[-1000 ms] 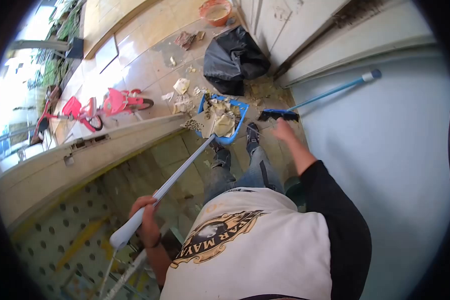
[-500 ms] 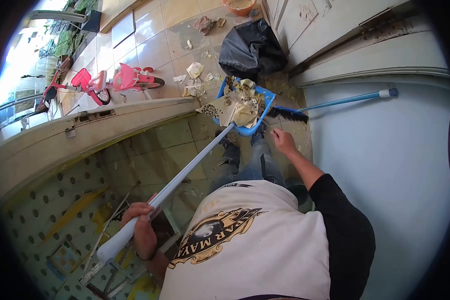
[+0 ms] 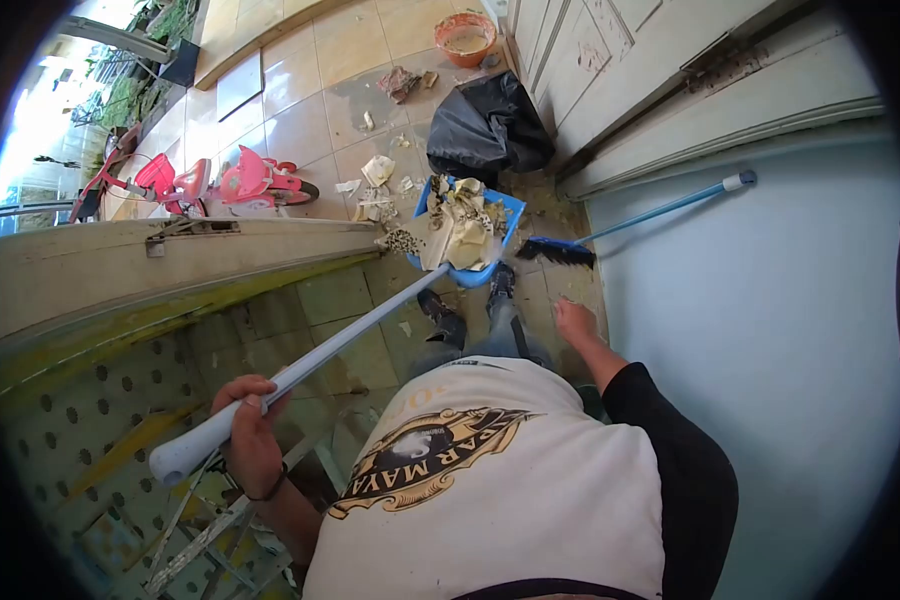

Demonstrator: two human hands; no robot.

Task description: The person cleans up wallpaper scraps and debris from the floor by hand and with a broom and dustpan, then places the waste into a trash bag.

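My left hand (image 3: 249,432) is wrapped round the long pale grey handle of a blue dustpan (image 3: 511,222). The pan hangs in front of my feet, heaped with crumpled, torn cream-coloured scraps (image 3: 467,235), one of them dark-speckled and poking over the left edge. To the right of the pan, my right hand (image 3: 576,322) hangs with its fingers curled in and nothing seen in them. A broom with dark bristles (image 3: 560,252) and a blue stick (image 3: 660,213) leans on the pale blue wall, beyond that hand and apart from it.
A black plastic bag (image 3: 485,125) lies past the dustpan beside a white door (image 3: 610,60). Further off are an orange basin (image 3: 465,38) and loose scraps (image 3: 378,170) on the tiles. A pink bicycle (image 3: 255,180) stands left, behind a door edge (image 3: 260,245). A ladder (image 3: 195,545) is lower left.
My left hand and the handle's end have shifted left and slightly down in view. My right hand has dropped lower, closer to my body. The whole view has tilted, showing more of the basin.
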